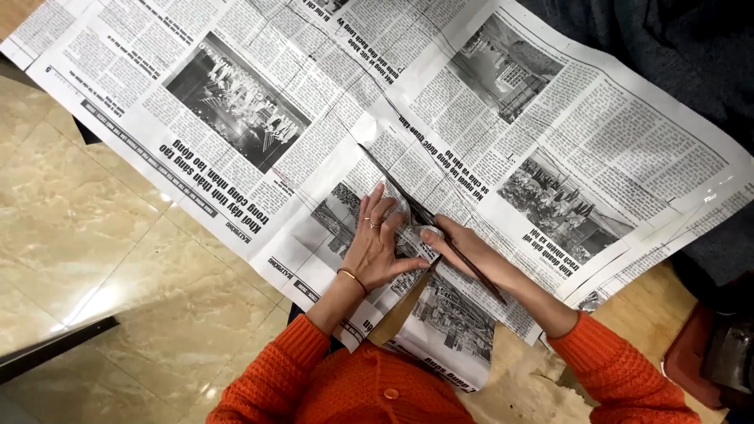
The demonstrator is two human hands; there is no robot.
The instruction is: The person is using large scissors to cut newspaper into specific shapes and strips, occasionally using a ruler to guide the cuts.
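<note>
Left hand (375, 243) flat, fingers spread, pinning the newspaper (330, 102) spread over the tiled floor (94, 235), right hand (449, 238) just beside it gripping a thin dark stick (428, 220) laid diagonally along the paper's fold.

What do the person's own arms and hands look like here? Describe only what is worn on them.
Both arms wear a chunky orange ribbed-knit sweater with sleeves pushed up the forearms. The left hand has a gold bangle at the wrist and a ring on a finger. The right hand shows no jewellery.
</note>
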